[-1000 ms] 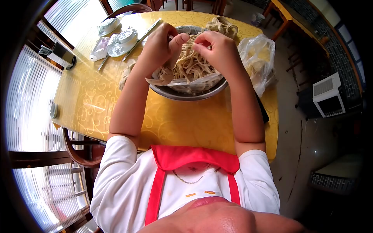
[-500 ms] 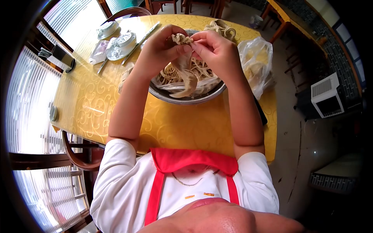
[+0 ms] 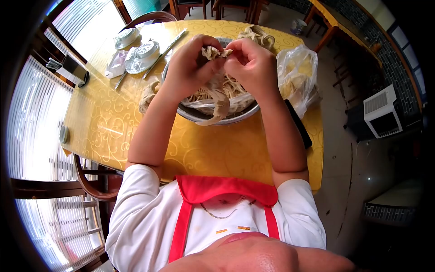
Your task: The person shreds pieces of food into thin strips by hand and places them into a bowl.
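Note:
Over a metal bowl [image 3: 182, 111], my left hand [image 3: 186, 72] grips a limp, pale beige strip of food [image 3: 219, 106] that looks like tripe or intestine. Its crumpled top end shows between my fingers, and the long tail hangs down across the bowl's near side. My right hand [image 3: 256, 65] pinches a small bit of the same beige stuff at that top end, close beside the left fingers. Thin beige shreds [image 3: 234, 88] fill the bowl, with clear plastic film [image 3: 240, 102] along its near inside. Whether the two held bits are still joined is hard to see.
More beige pieces [image 3: 256, 35] lie behind the bowl and others [image 3: 148, 96] to its left. A clear plastic bag [image 3: 297, 75] sits at the right, near a dark flat object [image 3: 298, 124]. Wrapped dishes [image 3: 144, 55] and chopsticks [image 3: 174, 43] are at the back left of the yellow table [image 3: 104, 131].
My hands have moved slightly apart at the strip's top end, and a small bit now shows at my right fingertips. The strip's tail hangs a little lower.

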Demonstrator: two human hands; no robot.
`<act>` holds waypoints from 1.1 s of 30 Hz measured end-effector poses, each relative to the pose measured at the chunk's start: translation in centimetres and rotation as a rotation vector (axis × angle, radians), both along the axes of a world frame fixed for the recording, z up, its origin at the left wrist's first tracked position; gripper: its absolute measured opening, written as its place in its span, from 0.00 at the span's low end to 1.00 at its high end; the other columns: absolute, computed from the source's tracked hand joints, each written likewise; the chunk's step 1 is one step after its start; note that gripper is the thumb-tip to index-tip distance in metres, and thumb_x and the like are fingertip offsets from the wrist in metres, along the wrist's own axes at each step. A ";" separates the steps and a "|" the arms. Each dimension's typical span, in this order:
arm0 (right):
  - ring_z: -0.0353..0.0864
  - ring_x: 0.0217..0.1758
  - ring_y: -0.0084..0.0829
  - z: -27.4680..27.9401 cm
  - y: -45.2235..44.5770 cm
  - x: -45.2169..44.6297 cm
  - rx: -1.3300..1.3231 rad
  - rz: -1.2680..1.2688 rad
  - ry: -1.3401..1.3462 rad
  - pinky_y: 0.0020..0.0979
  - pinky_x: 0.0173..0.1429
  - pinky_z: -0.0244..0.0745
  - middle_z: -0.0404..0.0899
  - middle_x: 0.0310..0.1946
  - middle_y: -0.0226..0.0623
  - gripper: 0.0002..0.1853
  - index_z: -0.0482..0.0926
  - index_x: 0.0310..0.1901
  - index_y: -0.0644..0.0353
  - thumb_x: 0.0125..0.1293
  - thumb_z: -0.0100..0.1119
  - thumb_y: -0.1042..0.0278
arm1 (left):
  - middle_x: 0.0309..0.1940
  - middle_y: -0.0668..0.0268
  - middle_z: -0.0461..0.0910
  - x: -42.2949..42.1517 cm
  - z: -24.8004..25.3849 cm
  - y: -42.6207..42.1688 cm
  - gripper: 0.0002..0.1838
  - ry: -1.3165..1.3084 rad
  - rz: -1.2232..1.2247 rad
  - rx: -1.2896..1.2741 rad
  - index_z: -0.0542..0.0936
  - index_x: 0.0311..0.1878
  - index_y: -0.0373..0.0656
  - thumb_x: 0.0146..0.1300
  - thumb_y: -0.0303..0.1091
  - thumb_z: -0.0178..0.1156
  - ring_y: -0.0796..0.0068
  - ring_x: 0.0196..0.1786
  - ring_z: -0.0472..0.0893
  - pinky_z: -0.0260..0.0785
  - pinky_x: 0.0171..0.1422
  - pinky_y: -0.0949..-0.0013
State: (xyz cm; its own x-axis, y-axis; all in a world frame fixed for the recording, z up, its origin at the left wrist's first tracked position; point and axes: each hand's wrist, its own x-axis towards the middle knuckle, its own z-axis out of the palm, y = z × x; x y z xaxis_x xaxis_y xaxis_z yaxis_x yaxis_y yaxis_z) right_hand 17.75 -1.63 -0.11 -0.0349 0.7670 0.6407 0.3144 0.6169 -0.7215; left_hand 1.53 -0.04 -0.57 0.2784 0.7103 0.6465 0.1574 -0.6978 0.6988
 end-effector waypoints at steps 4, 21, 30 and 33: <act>0.77 0.28 0.16 -0.2 0.0 -0.1 -0.014 0.038 0.153 0.20 0.35 0.73 0.79 0.24 0.31 0.07 0.78 0.34 0.65 0.50 0.58 0.75 | 0.28 0.70 0.74 0.5 -0.2 -0.1 0.13 -0.161 -0.053 -0.033 0.74 0.42 0.39 0.54 0.30 0.63 0.86 0.27 0.72 0.65 0.32 0.80; 0.80 0.28 0.32 0.1 0.3 0.5 0.195 0.014 -0.189 0.28 0.33 0.75 0.78 0.28 0.38 0.13 0.76 0.34 0.62 0.47 0.68 0.72 | 0.31 0.62 0.78 0.8 0.4 -0.5 0.09 0.015 0.059 0.111 0.73 0.44 0.38 0.65 0.34 0.53 0.75 0.34 0.78 0.69 0.40 0.73; 0.79 0.30 0.35 -0.1 0.5 -0.8 0.728 -0.035 -0.101 0.30 0.34 0.75 0.78 0.28 0.35 0.12 0.76 0.34 0.57 0.46 0.67 0.77 | 0.30 0.70 0.76 0.7 0.5 -0.6 0.11 -0.336 0.175 -0.103 0.74 0.43 0.38 0.69 0.37 0.49 0.83 0.32 0.72 0.65 0.39 0.79; 0.80 0.31 0.34 0.1 0.2 -0.8 0.853 -0.025 -0.109 0.30 0.35 0.76 0.78 0.29 0.34 0.14 0.76 0.36 0.57 0.45 0.67 0.78 | 0.30 0.71 0.76 0.2 0.5 0.0 0.13 -0.540 0.122 -0.230 0.74 0.43 0.39 0.70 0.39 0.47 0.85 0.32 0.71 0.64 0.39 0.79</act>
State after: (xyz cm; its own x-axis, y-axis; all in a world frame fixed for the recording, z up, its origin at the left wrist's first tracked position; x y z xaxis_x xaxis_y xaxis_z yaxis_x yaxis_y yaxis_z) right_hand 17.00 -1.42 0.03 -0.1197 0.0260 0.9925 0.3755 0.9266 0.0211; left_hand 1.72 -0.07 -0.05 -0.1386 0.8549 0.4999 -0.1926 -0.5184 0.8331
